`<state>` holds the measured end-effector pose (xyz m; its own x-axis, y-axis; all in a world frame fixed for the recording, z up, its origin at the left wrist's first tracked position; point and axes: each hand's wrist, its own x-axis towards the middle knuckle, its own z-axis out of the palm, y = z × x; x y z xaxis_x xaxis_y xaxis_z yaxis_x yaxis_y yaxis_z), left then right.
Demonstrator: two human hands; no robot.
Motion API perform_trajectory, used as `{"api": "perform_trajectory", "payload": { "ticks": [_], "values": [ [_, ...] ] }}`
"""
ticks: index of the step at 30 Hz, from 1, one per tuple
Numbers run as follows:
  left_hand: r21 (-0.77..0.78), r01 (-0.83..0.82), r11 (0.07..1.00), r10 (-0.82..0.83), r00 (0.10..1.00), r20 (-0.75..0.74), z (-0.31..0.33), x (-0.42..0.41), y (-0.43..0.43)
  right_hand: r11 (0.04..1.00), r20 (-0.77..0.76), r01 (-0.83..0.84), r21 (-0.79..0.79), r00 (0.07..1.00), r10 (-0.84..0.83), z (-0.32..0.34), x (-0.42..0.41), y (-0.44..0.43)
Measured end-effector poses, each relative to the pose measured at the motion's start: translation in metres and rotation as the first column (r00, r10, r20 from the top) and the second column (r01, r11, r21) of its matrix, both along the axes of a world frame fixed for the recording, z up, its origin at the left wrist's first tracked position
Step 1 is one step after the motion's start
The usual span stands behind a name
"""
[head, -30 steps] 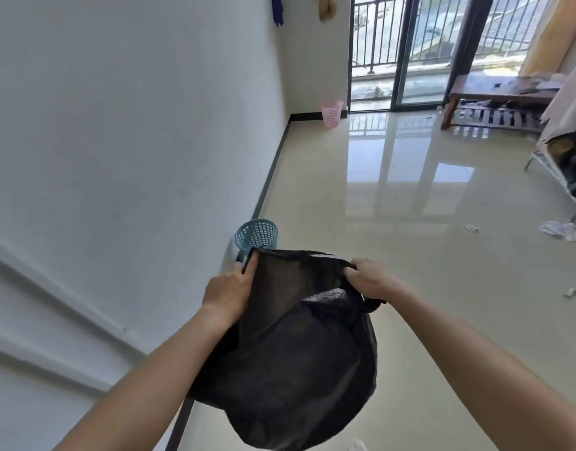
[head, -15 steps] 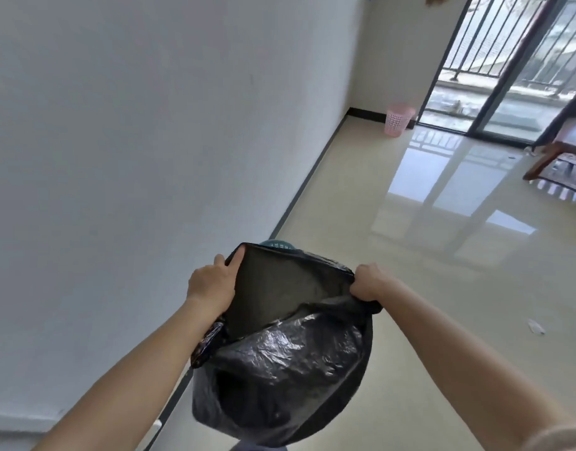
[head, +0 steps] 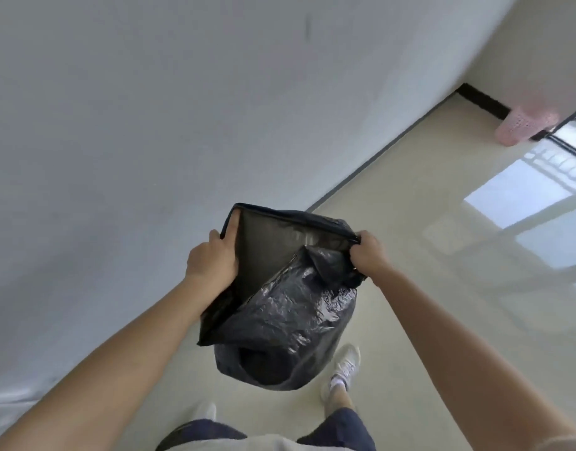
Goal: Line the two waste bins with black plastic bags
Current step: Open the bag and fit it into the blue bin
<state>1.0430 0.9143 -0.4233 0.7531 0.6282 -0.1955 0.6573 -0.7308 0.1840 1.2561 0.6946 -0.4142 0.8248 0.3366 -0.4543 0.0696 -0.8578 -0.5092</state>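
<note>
I hold a black plastic bag (head: 290,307) in front of me, its mouth pulled wide and its puffed body hanging down above the floor. My left hand (head: 212,262) grips the left side of the rim, fingers inside the opening. On the right side, my right hand (head: 368,257) is closed on a bunched part of the rim. A pink mesh waste bin (head: 524,128) stands far off at the right, against the wall by the glass door. The blue bin is hidden, out of sight behind the bag.
A white wall (head: 150,125) runs close along my left, with a dark skirting line where it meets the glossy beige floor (head: 442,288). My feet in white shoes (head: 345,366) are below the bag. A glass door edge shows at the far right.
The view has tilted down and swung left as I walk; my feet now show. The blue bin, seen a second ago beyond the bag, is hidden. Both hands keep the same hold.
</note>
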Motion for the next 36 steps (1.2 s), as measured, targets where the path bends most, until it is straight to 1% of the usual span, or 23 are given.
{"api": "perform_trajectory", "payload": {
  "ticks": [2, 4, 6, 9, 12, 17, 20, 22, 27, 31, 34, 36],
  "values": [
    [-0.09, -0.149, 0.985, 0.151, 0.988, 0.016, -0.029, 0.023, -0.011, 0.996, -0.111, -0.021, 0.087, 0.993, 0.031, -0.034, 0.039, 0.023],
    [-0.213, -0.271, 0.939, 0.279, 0.96, 0.006, -0.059, 0.047, -0.024, 0.986, -0.251, -0.051, 0.161, 0.964, 0.091, -0.072, 0.07, 0.043],
    [-0.3, -0.364, 0.882, 0.387, 0.922, 0.018, -0.088, 0.066, -0.035, 0.972, -0.349, -0.094, 0.217, 0.922, 0.167, -0.107, 0.09, 0.059],
    [-0.307, -0.477, 0.823, 0.513, 0.857, 0.043, -0.141, 0.095, -0.045, 0.951, -0.381, -0.101, 0.291, 0.9, 0.212, -0.166, 0.121, 0.079],
    [-0.225, -0.509, 0.831, 0.539, 0.837, 0.097, -0.19, 0.115, -0.04, 0.931, -0.337, -0.061, 0.361, 0.922, 0.191, -0.21, 0.145, 0.09],
    [-0.133, -0.501, 0.855, 0.513, 0.78, 0.357, -0.257, 0.144, -0.025, 0.857, -0.201, -0.001, 0.515, 0.972, 0.122, -0.269, 0.172, 0.102],
    [-0.134, -0.493, 0.86, 0.493, 0.733, 0.468, -0.296, 0.149, -0.027, 0.811, -0.166, 0.025, 0.585, 0.982, 0.089, -0.306, 0.168, 0.102],
    [-0.164, -0.494, 0.854, 0.502, 0.699, 0.509, -0.329, 0.143, -0.035, 0.811, -0.152, 0.021, 0.585, 0.985, 0.085, -0.336, 0.159, 0.099],
    [-0.282, -0.489, 0.825, 0.56, 0.644, 0.522, -0.422, 0.125, -0.052, 0.836, -0.073, -0.08, 0.543, 0.987, 0.141, -0.422, 0.14, 0.083],
    [-0.354, -0.482, 0.801, 0.595, 0.58, 0.556, -0.49, 0.133, -0.048, 0.844, -0.002, -0.232, 0.484, 0.964, 0.266, -0.494, 0.144, 0.084],
    [-0.349, -0.476, 0.807, 0.58, 0.53, 0.618, -0.519, 0.156, -0.025, 0.824, 0.034, -0.316, 0.47, 0.939, 0.341, -0.521, 0.159, 0.106],
    [-0.337, -0.425, 0.84, 0.525, 0.48, 0.703, -0.528, 0.178, -0.001, 0.779, 0.12, -0.374, 0.504, 0.923, 0.365, -0.527, 0.168, 0.122]
  ]
}}
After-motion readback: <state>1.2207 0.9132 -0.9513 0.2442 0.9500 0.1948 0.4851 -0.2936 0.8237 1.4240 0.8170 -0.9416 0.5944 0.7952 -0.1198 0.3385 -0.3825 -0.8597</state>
